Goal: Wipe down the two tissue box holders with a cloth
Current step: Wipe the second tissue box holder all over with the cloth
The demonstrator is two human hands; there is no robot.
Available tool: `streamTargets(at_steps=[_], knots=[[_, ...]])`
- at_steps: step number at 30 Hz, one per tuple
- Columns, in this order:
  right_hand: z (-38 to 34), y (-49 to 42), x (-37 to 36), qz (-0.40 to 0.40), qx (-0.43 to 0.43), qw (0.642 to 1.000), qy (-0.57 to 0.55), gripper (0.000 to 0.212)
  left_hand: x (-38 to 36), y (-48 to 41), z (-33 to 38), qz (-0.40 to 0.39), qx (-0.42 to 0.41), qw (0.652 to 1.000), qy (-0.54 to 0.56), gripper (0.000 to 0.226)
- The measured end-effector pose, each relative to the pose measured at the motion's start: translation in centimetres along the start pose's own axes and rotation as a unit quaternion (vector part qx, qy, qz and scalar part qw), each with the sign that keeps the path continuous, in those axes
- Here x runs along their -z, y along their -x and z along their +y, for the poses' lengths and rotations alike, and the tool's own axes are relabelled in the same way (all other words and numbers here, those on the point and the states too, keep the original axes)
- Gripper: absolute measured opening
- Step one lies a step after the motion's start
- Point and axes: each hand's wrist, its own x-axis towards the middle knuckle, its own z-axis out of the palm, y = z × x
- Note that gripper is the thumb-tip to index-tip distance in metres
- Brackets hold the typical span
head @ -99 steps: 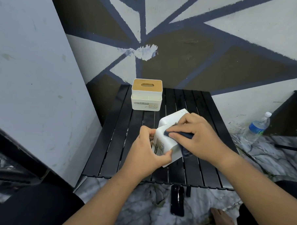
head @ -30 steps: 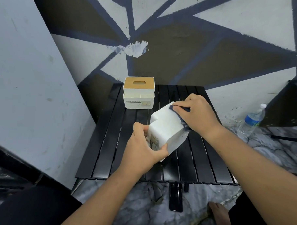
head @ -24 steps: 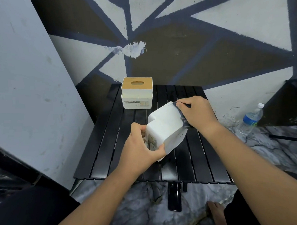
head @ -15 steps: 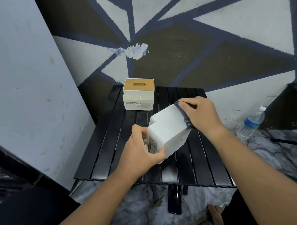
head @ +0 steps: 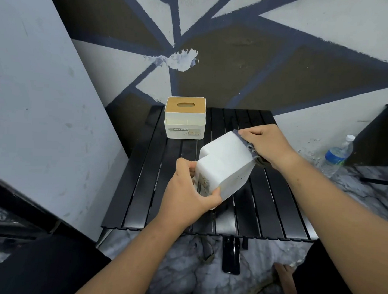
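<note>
In the head view, your left grip was curled round the near end of the white plastic tissue box holder. It held that holder tilted above the middle of the black slatted table. I could not tell whether the holder's low corner touched the slats. Your right grip was closed on the dark grey folded cloth, pinching it and pressing it against the holder's far right side near the upper corner. The wooden-lidded white tissue box holder stood upright at the table's far left, well apart from both hands, with nothing touching it. A clear plastic water bottle with a blue label stood on the floor to the right. A black phone lay on the floor under the table's near edge.

You looked to be partway through wiping holder 1 of 2, working its side face. The next move likely called for drawing the cloth along that face while your left grip braced against the push. After that you would need to turn the holder to bring up an unwiped face. Holder 2 was, as I judged it, not yet in hand.
</note>
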Motion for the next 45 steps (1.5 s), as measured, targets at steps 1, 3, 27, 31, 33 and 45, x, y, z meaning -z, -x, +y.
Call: streamTargets(at_steps=[1, 3, 27, 31, 33, 45], knots=[[0.0, 0.3, 0.1, 0.003, 0.007, 1.0, -0.01, 0.015, 0.0, 0.0, 0.0, 0.002, -0.002, 1.0, -0.001, 0.073], [-0.3, 1.0, -0.4, 0.022, 0.065, 0.997, 0.035, 0.013, 0.0, -0.1, 0.1, 0.002, -0.004, 1.0, -0.003, 0.072], [-2.2, 2.6, -3.9, 0.029, 0.295, 0.922, 0.249, 0.018, -0.7, -0.7, 0.4, 0.01, -0.001, 0.999, -0.033, 0.075], [-2.3, 3.5, -4.4, -0.025, 0.344, 0.903, 0.255, 0.017, -0.8, -0.8, 0.3, 0.01, 0.0, 0.999, -0.04, 0.074], [-2.2, 2.0, -3.0, 0.026, 0.289, 0.924, 0.25, 0.016, -0.7, -0.8, 0.3, 0.008, 0.003, 0.999, -0.041, 0.073], [-0.6, 1.1, -0.6, 0.044, 0.224, 0.951, 0.211, 0.015, -0.5, -0.9, 0.4, -0.001, 0.005, 0.999, -0.041, 0.073]])
